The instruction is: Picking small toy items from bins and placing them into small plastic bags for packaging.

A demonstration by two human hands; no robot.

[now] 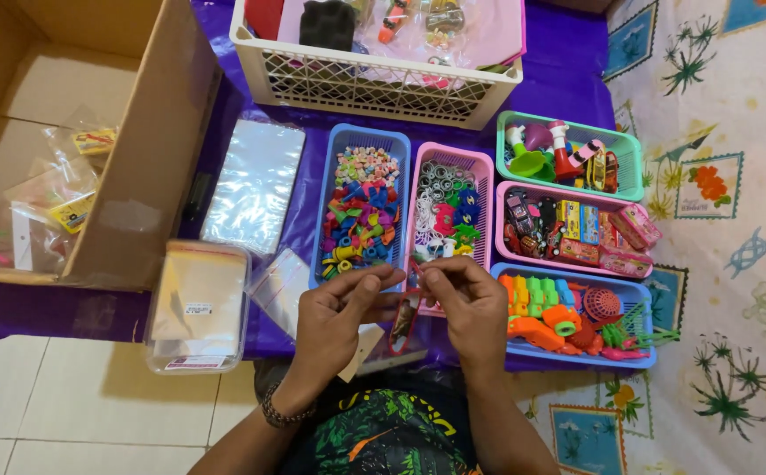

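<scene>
I am holding a small clear packet [405, 318] between both hands, above the near edge of the pink basket [481, 169]. My left hand [341, 312] pinches one side and my right hand [464, 299] pinches the top, both grips narrow on it. It looks slim, red-edged, with something dark inside. Closing its mouth needs steady fingertips.

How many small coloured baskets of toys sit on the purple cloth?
5: blue basket and pink basket side by side mid-cloth; at right a green basket, pink tray and blue tray stacked front to back.
</scene>
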